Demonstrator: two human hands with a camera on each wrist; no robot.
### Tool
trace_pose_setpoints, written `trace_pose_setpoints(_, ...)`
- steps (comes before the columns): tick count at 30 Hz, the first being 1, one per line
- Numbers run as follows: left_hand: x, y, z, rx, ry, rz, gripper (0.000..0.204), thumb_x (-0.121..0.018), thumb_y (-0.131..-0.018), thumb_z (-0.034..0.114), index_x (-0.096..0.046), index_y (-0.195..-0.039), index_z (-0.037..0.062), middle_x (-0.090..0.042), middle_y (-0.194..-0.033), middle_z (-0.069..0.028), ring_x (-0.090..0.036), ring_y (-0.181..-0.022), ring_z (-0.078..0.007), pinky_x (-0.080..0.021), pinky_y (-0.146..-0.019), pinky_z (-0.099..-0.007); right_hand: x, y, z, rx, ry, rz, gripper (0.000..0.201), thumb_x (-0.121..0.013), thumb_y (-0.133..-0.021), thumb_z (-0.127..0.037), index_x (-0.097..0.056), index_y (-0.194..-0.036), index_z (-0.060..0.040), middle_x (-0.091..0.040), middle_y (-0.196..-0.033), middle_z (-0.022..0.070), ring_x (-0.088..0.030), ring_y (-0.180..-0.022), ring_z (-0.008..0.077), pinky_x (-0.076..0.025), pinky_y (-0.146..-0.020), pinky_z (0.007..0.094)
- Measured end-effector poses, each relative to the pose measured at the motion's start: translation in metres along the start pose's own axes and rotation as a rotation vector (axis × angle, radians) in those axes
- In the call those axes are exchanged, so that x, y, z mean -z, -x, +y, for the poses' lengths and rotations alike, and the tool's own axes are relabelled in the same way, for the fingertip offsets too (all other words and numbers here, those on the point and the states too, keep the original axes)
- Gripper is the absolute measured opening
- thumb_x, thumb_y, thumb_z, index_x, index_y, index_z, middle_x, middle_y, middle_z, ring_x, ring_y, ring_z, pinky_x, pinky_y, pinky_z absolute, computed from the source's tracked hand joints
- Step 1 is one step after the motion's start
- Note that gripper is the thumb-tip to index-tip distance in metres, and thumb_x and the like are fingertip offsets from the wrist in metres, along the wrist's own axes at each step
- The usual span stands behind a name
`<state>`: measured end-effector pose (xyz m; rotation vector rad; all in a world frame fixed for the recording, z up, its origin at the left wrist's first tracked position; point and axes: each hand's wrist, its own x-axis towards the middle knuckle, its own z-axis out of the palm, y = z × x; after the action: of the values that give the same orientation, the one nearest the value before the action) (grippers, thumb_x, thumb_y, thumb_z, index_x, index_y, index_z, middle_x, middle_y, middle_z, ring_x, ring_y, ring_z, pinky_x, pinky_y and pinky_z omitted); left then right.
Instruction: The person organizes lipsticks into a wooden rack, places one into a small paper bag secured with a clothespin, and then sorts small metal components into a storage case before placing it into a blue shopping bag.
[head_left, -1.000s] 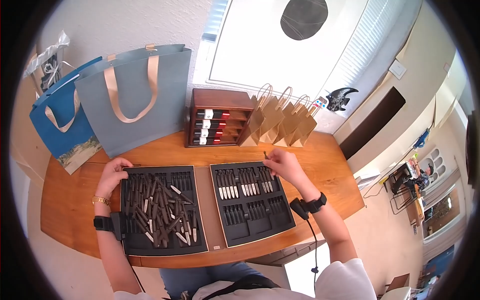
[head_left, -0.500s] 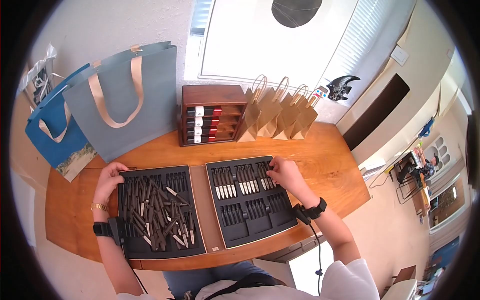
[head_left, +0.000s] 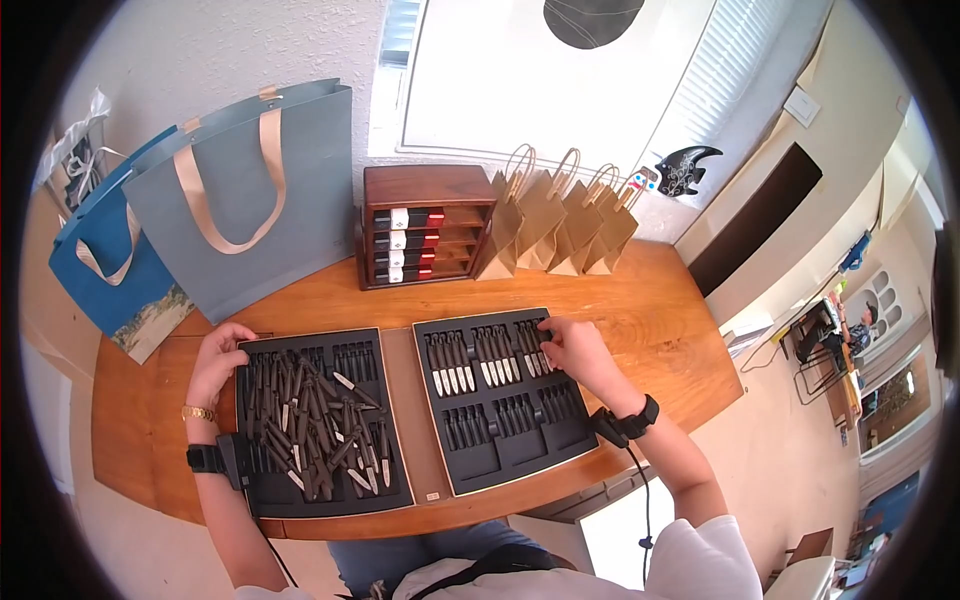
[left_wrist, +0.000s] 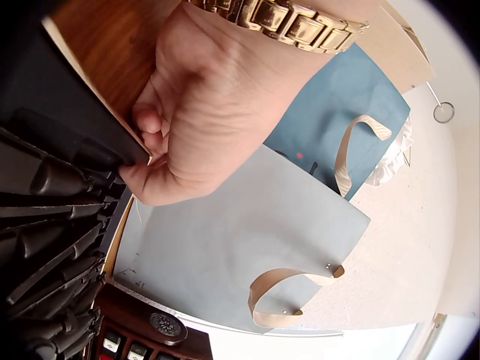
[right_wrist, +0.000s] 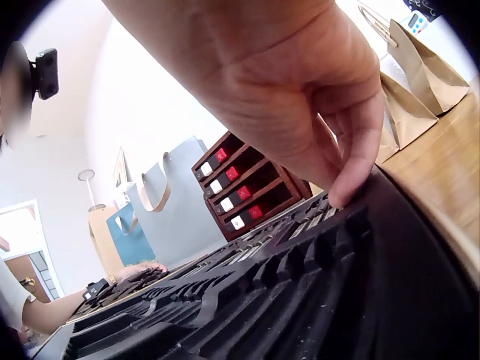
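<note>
My left hand [head_left: 215, 365] grips the far left corner of a black tray [head_left: 262, 497], thumb over its edge in the left wrist view. A loose heap of slim dark pieces with pale pointed ends [head_left: 312, 415] covers that tray. At the right tray [head_left: 520, 450], my right hand [head_left: 580, 350] pinches a slim dark piece at the far right slots, mostly hidden by the fingers. The thumb tip [right_wrist: 341, 196] is right down at the slots in the right wrist view. Similar pieces [head_left: 452, 365] stand in rows along the far half.
Behind the trays stands a wooden rack [head_left: 430, 185] holding small red, white and black boxes. Brown paper bags [head_left: 545, 230] are to its right, a grey gift bag [head_left: 240, 220] and a blue bag [head_left: 95, 260] to its left. A brown strip [head_left: 408, 400] lies between the trays.
The right hand has come down from above the far edge of the right tray to its far right slots, bringing the dark piece with it. The left hand keeps its hold.
</note>
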<state>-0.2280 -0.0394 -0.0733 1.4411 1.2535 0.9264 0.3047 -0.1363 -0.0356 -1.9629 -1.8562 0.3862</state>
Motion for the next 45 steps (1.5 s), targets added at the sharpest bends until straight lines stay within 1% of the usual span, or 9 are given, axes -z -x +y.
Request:
trace_pose_setpoints(9,0.006,-0.002,-0.008,0.01,0.037,-0.018,0.03,-0.054,-0.073,-0.007,-0.063,-0.099,0.0038,-0.063,-0.088,0.0037,-0.054,-0.07,-0.0031,-0.037,-0.057,-0.0188,0.005,-0.001,0.012,0.115,0.023,-0.037,0.035,-0.069,-0.078,-0.003,-0.071,-0.113,0.0002,-0.07,-0.084,0.0181,-0.069,-0.08,0.0332,-0.056,-0.076,0.0394)
trace_pose_setpoints(14,0.0,0.001,0.0,0.016,0.04,-0.022,0.03,-0.053,-0.073,-0.007,-0.063,-0.099,0.0037,-0.063,-0.09,0.0035,-0.057,-0.076,-0.0042,-0.04,-0.06,-0.0188,0.015,0.002,0.012,0.269,0.216,-0.078,0.035,-0.074,-0.078,-0.009,-0.073,-0.113,-0.0053,-0.065,-0.097,0.0128,-0.067,-0.083,0.0311,-0.054,-0.078,0.0405)
trace_pose_setpoints(24,0.001,0.0,-0.001,-0.006,0.062,-0.03,0.031,-0.054,-0.073,-0.006,-0.063,-0.1,0.0044,-0.063,-0.09,0.0034,-0.056,-0.075,-0.0043,-0.037,-0.059,-0.0194,0.016,0.004,0.022,0.34,0.133,-0.071,0.035,-0.075,-0.082,-0.013,-0.067,-0.116,-0.0075,-0.06,-0.108,0.0094,-0.065,-0.091,0.0309,-0.053,-0.08,0.0414)
trace_pose_setpoints(30,0.003,0.001,-0.001,-0.007,-0.028,-0.035,0.031,-0.056,-0.073,-0.004,-0.064,-0.102,0.0028,-0.064,-0.091,0.0024,-0.057,-0.078,-0.0053,-0.042,-0.063,-0.0209,0.022,0.004,0.017,0.301,0.013,-0.142,0.022,-0.075,-0.082,-0.01,-0.064,-0.101,-0.0075,-0.058,-0.105,0.0096,-0.064,-0.091,0.0309,-0.053,-0.077,0.0408)
trace_pose_setpoints(32,0.003,0.001,-0.006,-0.035,0.041,-0.038,0.03,-0.058,-0.074,-0.002,-0.065,-0.103,0.0025,-0.064,-0.092,0.0021,-0.059,-0.082,-0.0064,-0.046,-0.071,-0.0211,0.028,0.004,0.004,0.395,0.161,-0.076,0.019,-0.075,-0.081,-0.008,-0.065,-0.097,-0.0085,-0.06,-0.099,0.0087,-0.065,-0.087,0.0291,-0.053,-0.073,0.0386)
trace_pose_setpoints(36,0.002,0.001,-0.006,-0.058,0.059,-0.028,0.029,-0.06,-0.074,-0.002,-0.067,-0.102,0.0021,-0.065,-0.092,0.0016,-0.057,-0.081,-0.0068,-0.046,-0.074,-0.0222,0.028,-0.001,-0.054,0.48,0.101,-0.129,0.016,-0.074,-0.08,-0.006,-0.066,-0.094,-0.0084,-0.064,-0.09,0.0076,-0.066,-0.081,0.0285,-0.054,-0.07,0.0373)
trace_pose_setpoints(38,0.002,0.002,-0.004,-0.035,0.007,-0.009,0.027,-0.06,-0.075,-0.002,-0.068,-0.1,0.0032,-0.064,-0.092,0.0022,-0.053,-0.077,-0.006,-0.045,-0.073,-0.0218,0.018,-0.001,-0.095,0.633,-0.078,-0.174,0.013,-0.073,-0.08,-0.005,-0.067,-0.09,-0.0077,-0.066,-0.085,0.0073,-0.066,-0.078,0.0288,-0.054,-0.068,0.037)
trace_pose_setpoints(40,0.001,0.0,-0.007,-0.037,0.016,0.002,0.026,-0.06,-0.075,-0.001,-0.069,-0.099,0.0036,-0.064,-0.091,0.0025,-0.052,-0.075,-0.0059,-0.044,-0.071,-0.0215,0.003,-0.003,-0.132,0.749,-0.056,-0.2,0.008,-0.07,-0.082,-0.006,-0.068,-0.09,-0.0068,-0.068,-0.088,0.0096,-0.067,-0.083,0.0305,-0.055,-0.072,0.0402)
trace_pose_setpoints(45,0.001,0.0,-0.005,-0.02,0.027,-0.001,0.024,-0.061,-0.076,0.0,-0.069,-0.098,0.0036,-0.064,-0.089,0.0023,-0.051,-0.071,-0.0063,-0.044,-0.068,-0.0214,-0.057,-0.019,-0.192,0.804,0.026,-0.311,0.019,-0.067,-0.081,-0.001,-0.067,-0.099,-0.0058,-0.067,-0.096,0.0083,-0.067,-0.089,0.0313,-0.055,-0.074,0.0402)
